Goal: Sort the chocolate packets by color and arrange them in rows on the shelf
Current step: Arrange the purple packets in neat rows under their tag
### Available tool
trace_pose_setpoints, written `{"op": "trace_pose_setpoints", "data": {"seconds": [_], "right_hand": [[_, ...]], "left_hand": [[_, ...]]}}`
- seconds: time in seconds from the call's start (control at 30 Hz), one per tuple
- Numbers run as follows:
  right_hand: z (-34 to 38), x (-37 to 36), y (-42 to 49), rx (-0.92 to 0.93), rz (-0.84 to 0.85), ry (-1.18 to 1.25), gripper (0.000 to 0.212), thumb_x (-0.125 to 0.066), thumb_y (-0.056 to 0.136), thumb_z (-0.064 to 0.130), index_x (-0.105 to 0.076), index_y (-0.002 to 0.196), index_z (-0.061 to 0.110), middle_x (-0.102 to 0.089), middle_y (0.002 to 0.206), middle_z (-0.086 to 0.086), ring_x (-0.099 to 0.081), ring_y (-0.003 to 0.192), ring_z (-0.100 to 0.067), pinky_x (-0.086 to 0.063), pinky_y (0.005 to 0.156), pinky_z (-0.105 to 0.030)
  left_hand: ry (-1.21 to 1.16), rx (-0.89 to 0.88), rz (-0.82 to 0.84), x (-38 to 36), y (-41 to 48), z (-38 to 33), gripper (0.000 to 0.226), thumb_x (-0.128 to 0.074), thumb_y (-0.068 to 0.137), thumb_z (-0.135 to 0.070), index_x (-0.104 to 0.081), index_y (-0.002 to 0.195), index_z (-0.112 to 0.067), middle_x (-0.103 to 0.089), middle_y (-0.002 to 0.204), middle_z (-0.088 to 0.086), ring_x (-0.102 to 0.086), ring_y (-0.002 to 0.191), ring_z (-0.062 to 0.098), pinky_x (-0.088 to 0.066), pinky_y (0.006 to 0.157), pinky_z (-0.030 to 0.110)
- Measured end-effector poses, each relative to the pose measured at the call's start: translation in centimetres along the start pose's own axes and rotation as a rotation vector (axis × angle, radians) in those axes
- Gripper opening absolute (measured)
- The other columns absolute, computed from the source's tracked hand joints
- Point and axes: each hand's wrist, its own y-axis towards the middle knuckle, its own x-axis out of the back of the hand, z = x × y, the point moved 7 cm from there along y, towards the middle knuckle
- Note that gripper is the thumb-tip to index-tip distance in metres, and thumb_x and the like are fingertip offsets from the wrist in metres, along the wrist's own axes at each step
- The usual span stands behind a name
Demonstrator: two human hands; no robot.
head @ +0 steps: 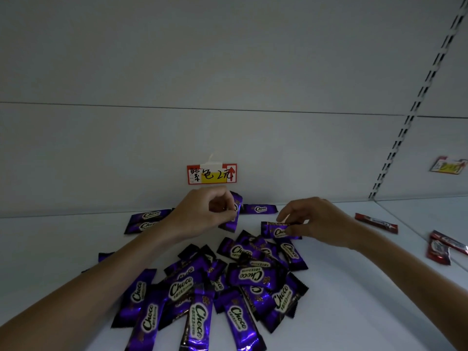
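Note:
A loose heap of several purple Choco packets point(217, 287) lies on the white shelf point(354, 287) in front of me. My left hand point(202, 214) pinches one purple packet point(234, 219), held upright near the back wall. My right hand point(311, 221) pinches another purple packet point(276, 230) by its right end, just above the heap's far edge. Two purple packets point(149, 219) lie side by side at the back left, and a single purple packet point(259, 209) lies flat against the back wall.
A red and yellow price label point(212, 174) hangs on the back wall above my left hand. Red packets point(376, 223) lie on the shelf at the right, more point(440, 248) near a second label point(448, 165). A slotted upright point(415, 107) divides the bays.

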Motion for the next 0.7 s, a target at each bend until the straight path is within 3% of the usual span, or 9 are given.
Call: {"op": "trace_pose_setpoints", "data": {"seconds": [0.13, 0.23, 0.33, 0.43, 0.57, 0.63, 0.7], "right_hand": [[0.3, 1.0, -0.1, 0.092, -0.165, -0.033, 0.025, -0.075, 0.073, 0.008, -0.068, 0.072, 0.032, -0.069, 0.083, 0.009, -0.061, 0.077, 0.0, -0.051, 0.073, -0.023], [0.7, 1.1, -0.4, 0.165, -0.233, -0.081, 0.03, -0.074, 0.074, 0.006, -0.066, 0.068, 0.034, -0.064, 0.096, 0.016, -0.058, 0.088, 0.003, -0.047, 0.073, -0.013], [0.3, 1.1, -0.2, 0.18, -0.256, -0.089, 0.039, -0.074, 0.07, -0.002, -0.064, 0.062, 0.035, -0.065, 0.089, 0.012, -0.06, 0.08, 0.001, -0.047, 0.064, -0.011], [-0.2, 1.3, 0.2, 0.156, -0.265, -0.055, 0.046, -0.07, 0.069, -0.01, -0.066, 0.06, 0.036, -0.066, 0.089, 0.014, -0.062, 0.079, -0.001, -0.046, 0.066, -0.01], [-0.1, 1.3, 0.4, 0.146, -0.26, -0.05, 0.031, -0.071, 0.073, -0.002, -0.07, 0.071, 0.029, -0.066, 0.095, 0.01, -0.062, 0.078, -0.001, -0.049, 0.067, -0.012], [-0.2, 1.1, 0.4, 0.142, -0.257, -0.131, 0.025, -0.073, 0.073, 0.005, -0.069, 0.074, 0.029, -0.065, 0.093, 0.008, -0.06, 0.078, 0.001, -0.051, 0.066, -0.015], [-0.6, 0.9, 0.4, 0.124, -0.224, -0.229, 0.022, -0.073, 0.075, 0.013, -0.067, 0.075, 0.034, -0.062, 0.093, 0.013, -0.057, 0.081, 0.003, -0.046, 0.065, -0.013]], "left_hand": [[0.051, -0.023, 0.021, 0.0, 0.3, 0.1, 0.03, -0.066, 0.083, -0.013, -0.055, 0.098, -0.038, -0.066, 0.091, -0.006, -0.063, 0.085, 0.001, -0.052, 0.075, 0.018], [0.071, -0.042, 0.009, 0.0, 0.4, 0.0, 0.038, -0.068, 0.082, -0.013, -0.055, 0.108, -0.036, -0.064, 0.094, -0.008, -0.063, 0.088, 0.004, -0.052, 0.077, 0.017], [0.075, -0.043, -0.017, -0.1, 0.6, 0.1, 0.03, -0.074, 0.076, -0.012, -0.059, 0.099, -0.024, -0.063, 0.093, -0.006, -0.064, 0.082, 0.006, -0.052, 0.074, 0.017], [0.141, -0.054, -0.054, 0.0, 0.8, 0.2, 0.025, -0.075, 0.074, -0.018, -0.057, 0.09, -0.021, -0.064, 0.088, -0.005, -0.061, 0.078, 0.004, -0.049, 0.068, 0.017], [0.16, -0.016, -0.145, 0.4, 0.9, 0.6, 0.024, -0.073, 0.076, -0.023, -0.049, 0.079, -0.02, -0.058, 0.071, -0.006, -0.051, 0.057, -0.001, -0.039, 0.051, 0.012], [0.344, -0.037, -0.118, 0.1, 0.7, 0.2, 0.024, -0.068, 0.079, -0.033, -0.047, 0.079, -0.021, -0.052, 0.071, -0.009, -0.048, 0.061, 0.002, -0.035, 0.053, 0.013], [0.685, -0.111, -0.075, -0.6, 0.5, -0.3, 0.028, -0.059, 0.081, -0.049, -0.049, 0.081, -0.023, -0.047, 0.075, -0.014, -0.044, 0.072, 0.006, -0.03, 0.06, 0.019]]}}
